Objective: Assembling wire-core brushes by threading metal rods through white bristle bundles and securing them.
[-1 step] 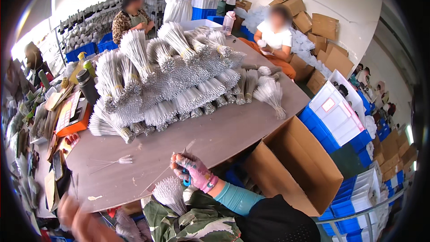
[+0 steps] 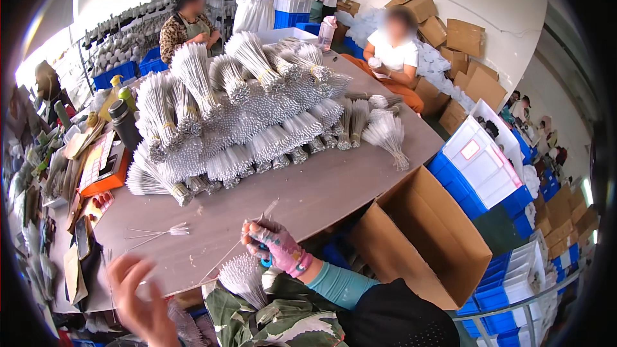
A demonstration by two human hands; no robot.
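**Boxes, crates and one label**

An open brown cardboard box [image 2: 421, 238] stands against the table's [image 2: 321, 193] near right corner. Past the right edge, blue plastic crates [image 2: 459, 186] carry a white crate [image 2: 482, 160] bearing a small rectangular red-bordered label [image 2: 470, 150]. More brown cartons [image 2: 459, 38] are stacked along the far wall.

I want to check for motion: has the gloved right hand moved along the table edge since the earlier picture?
No. The right hand sits at the same spot on the table edge, just left of the open cardboard box.
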